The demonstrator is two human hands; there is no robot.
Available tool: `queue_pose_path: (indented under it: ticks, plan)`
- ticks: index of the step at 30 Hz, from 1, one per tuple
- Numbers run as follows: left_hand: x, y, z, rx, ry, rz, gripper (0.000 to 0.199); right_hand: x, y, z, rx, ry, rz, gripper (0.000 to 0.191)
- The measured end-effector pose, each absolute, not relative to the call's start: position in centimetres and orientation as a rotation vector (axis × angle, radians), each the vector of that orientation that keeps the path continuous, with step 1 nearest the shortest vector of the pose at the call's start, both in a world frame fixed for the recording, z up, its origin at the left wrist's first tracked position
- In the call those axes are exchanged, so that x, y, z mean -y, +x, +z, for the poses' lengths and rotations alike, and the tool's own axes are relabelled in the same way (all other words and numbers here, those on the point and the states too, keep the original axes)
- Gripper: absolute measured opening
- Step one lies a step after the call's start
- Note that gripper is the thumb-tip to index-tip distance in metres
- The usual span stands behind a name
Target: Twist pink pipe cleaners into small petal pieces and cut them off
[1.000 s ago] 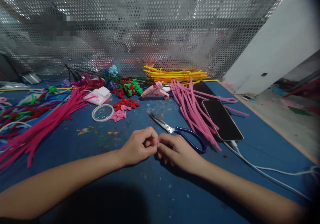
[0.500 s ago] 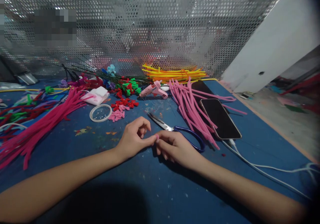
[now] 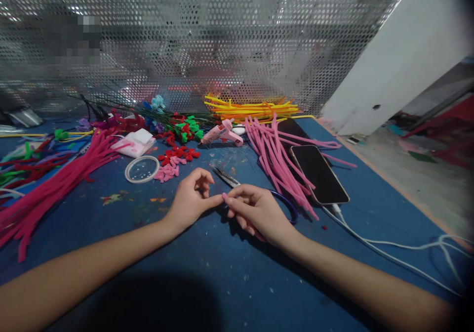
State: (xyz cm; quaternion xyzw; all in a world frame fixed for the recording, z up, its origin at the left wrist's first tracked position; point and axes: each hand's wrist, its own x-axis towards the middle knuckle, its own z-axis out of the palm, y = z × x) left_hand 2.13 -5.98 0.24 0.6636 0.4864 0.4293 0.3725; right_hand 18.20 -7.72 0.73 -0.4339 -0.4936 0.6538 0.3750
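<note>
A pink pipe cleaner is pinched where my two hands meet; most of it is hidden behind my fingers, and a bit of pink shows below the right palm. The thumb of my left hand presses on it, the other fingers curled. Thumb and forefinger of my right hand grip it from the other side. Just behind the right hand lie scissors with blue handles, partly covered by that hand. Close by on the right is a bundle of pink pipe cleaners.
Left are deep-pink pipe cleaners, a clear tape ring and small folded pink pieces. A pink glue gun and yellow pipe cleaners lie at the back. A phone with white cables is at right.
The view has shifted slightly, so everything sits a little further left. My hands stay together on the pink pipe cleaner; a bit of pink now shows under my right palm.
</note>
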Motion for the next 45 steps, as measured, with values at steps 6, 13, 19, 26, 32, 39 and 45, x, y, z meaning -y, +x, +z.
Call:
queue_pose_path:
  ticks: [6, 13, 19, 26, 32, 39, 45]
  plan:
    - [6.8, 2.1, 0.5, -1.159, 2.008, 1.180, 0.014, 7.4, 18.6, 0.7, 1.304, -1.055, 1.748, 0.029]
    - [7.1, 1.5, 0.8, -0.760, 2.448, 1.383, 0.012, 7.0, 19.1, 0.9, 1.303, -0.947, 1.980, 0.025]
    - [7.4, 1.2, 0.8, -0.669, 2.599, 1.384, 0.015, 7.7, 18.7, 0.9, 1.201, -0.906, 2.031, 0.030]
    - [7.2, 1.4, 0.8, -0.702, 2.498, 1.320, 0.015, 7.6, 18.4, 0.7, 1.158, -0.909, 2.024, 0.029]
    - [7.3, 1.5, 0.9, -0.869, 2.373, 1.312, 0.008, 7.6, 18.3, 0.8, 1.137, -0.931, 2.005, 0.029]
    - [7.3, 1.5, 0.9, -0.976, 2.335, 1.207, 0.006, 7.8, 18.5, 0.7, 1.194, -0.940, 2.022, 0.028]
    - [7.1, 1.2, 1.0, -0.936, 2.274, 1.097, 0.009, 7.8, 18.6, 0.8, 1.245, -0.942, 2.056, 0.028]
